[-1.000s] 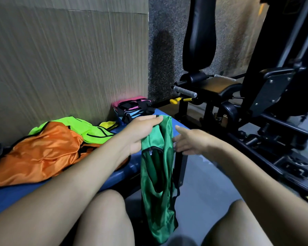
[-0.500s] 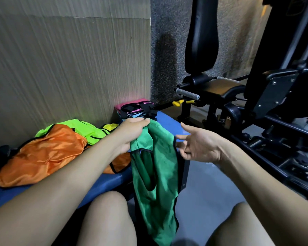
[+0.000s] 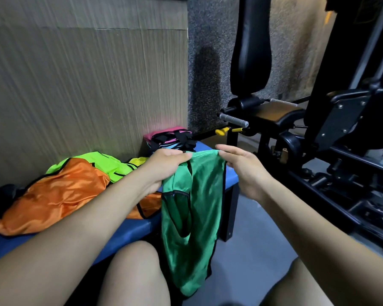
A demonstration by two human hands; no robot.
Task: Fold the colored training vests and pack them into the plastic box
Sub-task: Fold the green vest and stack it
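A green training vest with black trim hangs between my knees, held up by its top edge. My left hand grips the vest's top left part, with folds of cloth bunched under the palm. My right hand pinches the top right corner. An orange vest lies crumpled on the blue bench to the left, with a neon green vest and a bit of yellow vest behind it. No plastic box is in view.
A stack of folded pink, black and blue cloth sits at the bench's far end by the wooden wall. A black gym machine with a padded seat and grey handle stands close on the right. Grey floor lies between.
My right hand, open and apart from the vest before, has moved in and taken the top right corner. The vest's top edge is now spread between both hands.
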